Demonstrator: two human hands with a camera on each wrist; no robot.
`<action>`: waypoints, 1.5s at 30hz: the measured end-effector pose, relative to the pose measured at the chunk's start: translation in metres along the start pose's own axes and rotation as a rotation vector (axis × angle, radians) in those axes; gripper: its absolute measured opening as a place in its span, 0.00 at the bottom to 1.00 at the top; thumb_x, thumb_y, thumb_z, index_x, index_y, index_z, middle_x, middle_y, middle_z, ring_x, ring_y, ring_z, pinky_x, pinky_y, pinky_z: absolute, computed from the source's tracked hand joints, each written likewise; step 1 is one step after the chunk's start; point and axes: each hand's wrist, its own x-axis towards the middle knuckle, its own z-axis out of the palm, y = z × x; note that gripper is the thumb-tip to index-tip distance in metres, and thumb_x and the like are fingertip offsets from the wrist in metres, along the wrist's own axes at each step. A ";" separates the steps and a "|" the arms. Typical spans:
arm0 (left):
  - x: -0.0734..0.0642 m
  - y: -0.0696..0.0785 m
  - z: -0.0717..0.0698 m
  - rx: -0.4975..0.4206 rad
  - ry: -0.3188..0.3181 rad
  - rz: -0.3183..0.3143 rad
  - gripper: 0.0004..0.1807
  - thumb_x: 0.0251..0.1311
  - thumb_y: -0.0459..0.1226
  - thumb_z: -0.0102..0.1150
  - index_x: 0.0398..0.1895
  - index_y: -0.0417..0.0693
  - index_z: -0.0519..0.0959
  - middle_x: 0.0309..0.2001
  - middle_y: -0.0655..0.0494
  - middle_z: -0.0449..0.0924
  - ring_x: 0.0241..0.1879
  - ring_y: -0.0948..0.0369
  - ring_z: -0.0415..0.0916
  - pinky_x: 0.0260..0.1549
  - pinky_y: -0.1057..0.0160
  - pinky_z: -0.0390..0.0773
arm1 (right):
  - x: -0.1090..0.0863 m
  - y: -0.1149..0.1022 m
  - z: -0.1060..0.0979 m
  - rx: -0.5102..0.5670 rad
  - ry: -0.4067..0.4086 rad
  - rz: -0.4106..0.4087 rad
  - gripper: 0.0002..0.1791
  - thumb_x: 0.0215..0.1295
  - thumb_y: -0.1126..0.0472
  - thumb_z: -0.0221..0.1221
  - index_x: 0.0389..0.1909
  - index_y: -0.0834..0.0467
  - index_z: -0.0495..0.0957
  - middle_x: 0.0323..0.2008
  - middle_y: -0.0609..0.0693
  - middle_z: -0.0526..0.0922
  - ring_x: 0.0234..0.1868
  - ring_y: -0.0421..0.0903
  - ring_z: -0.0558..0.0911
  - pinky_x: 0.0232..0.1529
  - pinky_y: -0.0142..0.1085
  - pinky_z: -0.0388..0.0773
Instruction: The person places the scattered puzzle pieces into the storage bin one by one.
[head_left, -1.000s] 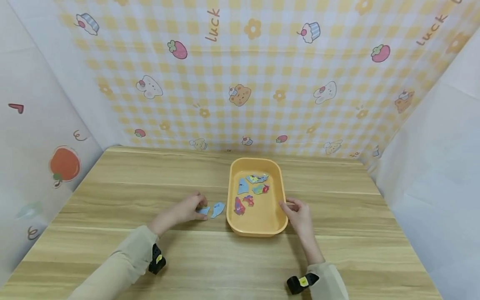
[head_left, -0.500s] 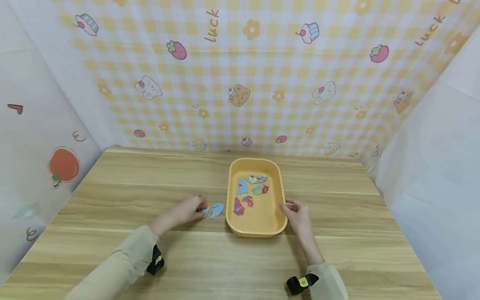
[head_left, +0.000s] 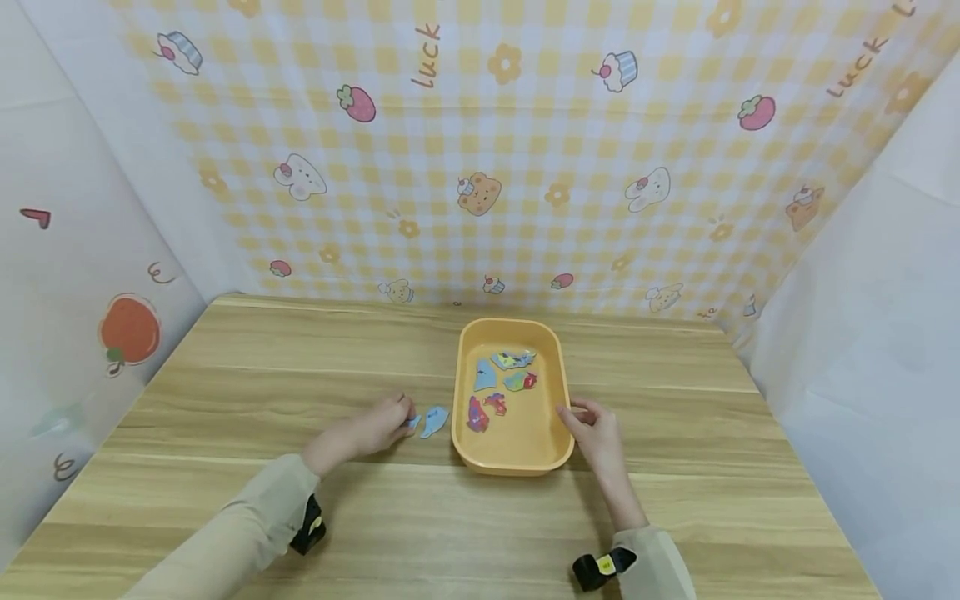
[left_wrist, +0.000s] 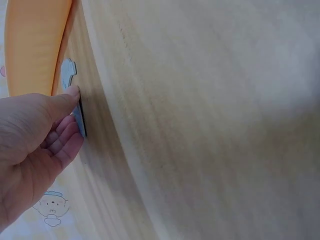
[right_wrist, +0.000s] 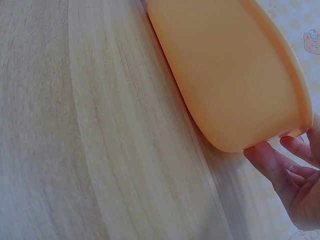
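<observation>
My left hand pinches a light blue puzzle piece between thumb and fingers, low at the wooden table; most of it is covered by the fingers in the head view. Just right of it lies a second light blue piece, flat and apart from the hand. The orange-yellow tray stands further right, holding several pieces, among them a blue one and a red-purple one. At the tray's right side my right hand grips the rim, thumb over the edge and fingers against the outer wall.
The wooden table ends at a yellow checked cloth behind the tray. White cloths hang at the left and right sides. Each wrist carries a small black camera.
My left fingers have closed further over the blue piece, so less of it shows. The right hand, the tray and the pieces inside stay put.
</observation>
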 end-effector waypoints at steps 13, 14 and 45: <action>-0.012 0.003 0.002 -0.076 0.066 -0.037 0.08 0.56 0.29 0.56 0.36 0.31 0.72 0.34 0.47 0.71 0.35 0.59 0.68 0.33 0.63 0.75 | -0.002 0.001 0.002 0.003 0.003 0.000 0.19 0.58 0.61 0.60 0.46 0.70 0.76 0.33 0.68 0.82 0.25 0.46 0.82 0.18 0.26 0.75; -0.012 0.003 0.002 -0.079 0.071 -0.042 0.09 0.56 0.29 0.57 0.36 0.31 0.72 0.34 0.47 0.72 0.35 0.59 0.69 0.34 0.63 0.75 | -0.002 0.001 0.002 0.001 0.004 0.001 0.19 0.58 0.61 0.60 0.46 0.70 0.76 0.33 0.68 0.83 0.25 0.47 0.83 0.18 0.26 0.75; 0.022 0.022 -0.036 -0.147 0.207 0.026 0.10 0.59 0.30 0.54 0.40 0.31 0.71 0.38 0.44 0.71 0.39 0.54 0.73 0.39 0.63 0.78 | -0.001 -0.001 0.000 -0.037 -0.002 0.008 0.19 0.58 0.59 0.60 0.47 0.68 0.76 0.33 0.66 0.83 0.26 0.45 0.82 0.21 0.26 0.74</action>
